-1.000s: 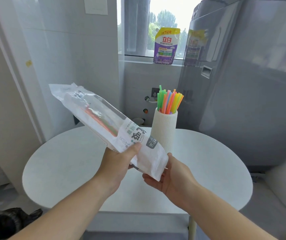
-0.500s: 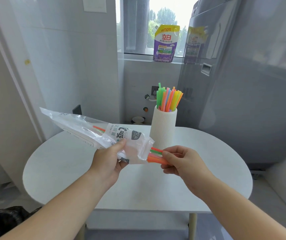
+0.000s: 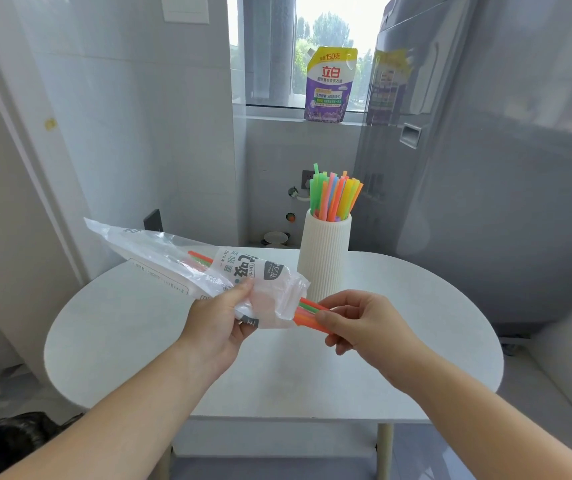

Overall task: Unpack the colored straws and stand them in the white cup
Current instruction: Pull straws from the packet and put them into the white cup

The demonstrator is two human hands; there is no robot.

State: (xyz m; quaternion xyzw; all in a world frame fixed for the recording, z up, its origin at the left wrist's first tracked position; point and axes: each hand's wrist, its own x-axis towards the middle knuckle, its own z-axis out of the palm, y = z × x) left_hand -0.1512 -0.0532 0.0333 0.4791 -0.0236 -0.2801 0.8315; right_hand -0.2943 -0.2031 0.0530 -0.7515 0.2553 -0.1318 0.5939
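Daylight from the window falls on a round white table [image 3: 416,341] in a tiled corner. Above its middle, a few orange and green straws [image 3: 307,311] poke out of the open end of a clear plastic bag [image 3: 208,271], their tips pinched between the thumb and fingers of the right hand [image 3: 364,323]. The left hand [image 3: 215,327] grips the crumpled bag near that open end, thumb on top. The rest of the bag slants up and away to the left, with more straws showing through it. Behind both hands, toward the table's far edge, a ribbed white cup [image 3: 324,261] stands upright, already holding a bunch of colored straws [image 3: 335,195]. Beyond it a purple detergent pouch [image 3: 329,84] stands on the windowsill, and a grey appliance [image 3: 502,168] fills the right side.
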